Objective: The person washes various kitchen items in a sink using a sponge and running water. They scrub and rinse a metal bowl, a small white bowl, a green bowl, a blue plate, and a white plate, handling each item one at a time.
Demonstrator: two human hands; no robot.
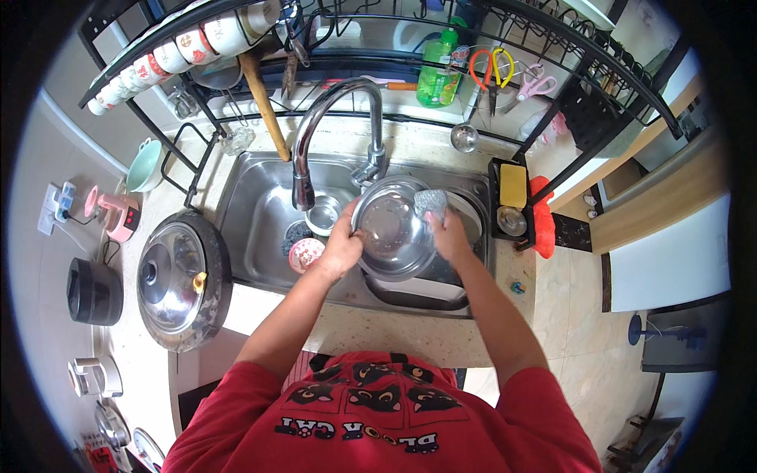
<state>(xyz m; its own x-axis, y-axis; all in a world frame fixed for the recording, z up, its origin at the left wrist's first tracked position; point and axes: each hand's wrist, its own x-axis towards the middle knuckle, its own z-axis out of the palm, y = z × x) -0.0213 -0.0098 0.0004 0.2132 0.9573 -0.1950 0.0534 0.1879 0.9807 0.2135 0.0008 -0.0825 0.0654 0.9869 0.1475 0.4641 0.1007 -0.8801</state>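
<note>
Above the divider of a double stainless steel sink (260, 177), my left hand (342, 245) grips the left rim of a metal bowl (393, 227). The bowl is tilted, its inside facing up. My right hand (447, 236) pinches a grey scrubbing pad (431, 203) at the bowl's upper right rim. Below and left of my left hand, a small bowl with a pink rim (306, 254) sits in the left basin beside a metal cup (323, 214). The metal bowl and my right arm partly cover the right basin, where a white-walled vessel (434, 288) shows.
A curved chrome faucet (337, 94) arches over the left basin. Left of the sink stands a lidded wok (177, 278). At the right edge, a black caddy (495, 227) holds a yellow sponge (513, 185). A black dish rack (349, 56) spans the back, with green detergent (439, 71) behind it.
</note>
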